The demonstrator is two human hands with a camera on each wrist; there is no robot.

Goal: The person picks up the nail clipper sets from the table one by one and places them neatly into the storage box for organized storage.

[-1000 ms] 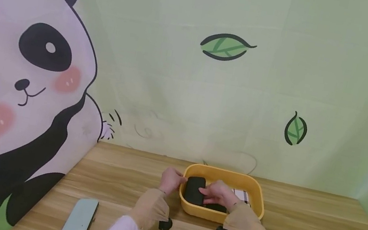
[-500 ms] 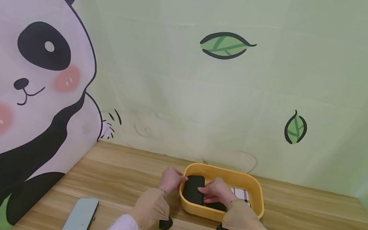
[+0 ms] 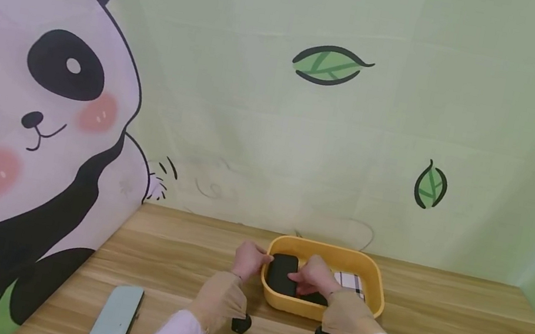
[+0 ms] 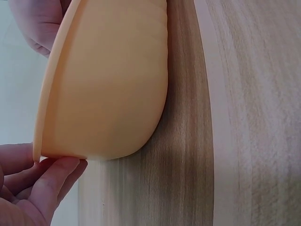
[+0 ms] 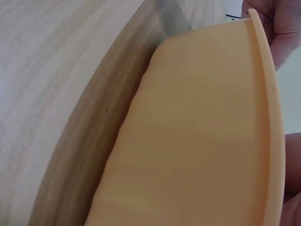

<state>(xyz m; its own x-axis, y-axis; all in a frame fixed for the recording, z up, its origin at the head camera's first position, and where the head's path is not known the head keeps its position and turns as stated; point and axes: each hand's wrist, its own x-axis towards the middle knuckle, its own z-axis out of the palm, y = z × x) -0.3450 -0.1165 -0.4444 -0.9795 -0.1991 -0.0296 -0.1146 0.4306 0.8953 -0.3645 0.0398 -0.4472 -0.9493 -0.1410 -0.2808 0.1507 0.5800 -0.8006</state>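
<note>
A yellow plastic basket point(image 3: 327, 314) stands on the wooden table, and its outer wall fills much of both wrist views. My left hand point(image 3: 249, 260) pinches the rim at the basket's left end, thumb and fingers on either side in the left wrist view. Inside, at the left, lies a flat black rounded case point(image 3: 283, 274). My right hand point(image 3: 317, 276) reaches into the basket with curled fingers and holds the case's right edge; the wall hides these fingertips in the right wrist view. Another dark item point(image 3: 314, 298) lies partly hidden beneath the right hand.
A white checked cloth-like piece point(image 3: 350, 282) lies in the basket's right part. On the table at the front left is a pale blue flat case point(image 3: 116, 315). A green printed backdrop point(image 3: 357, 147) with a panda rises behind the table.
My right hand has shifted very slightly left within the basket. The left hand stays on the rim, and the basket has not visibly moved.
</note>
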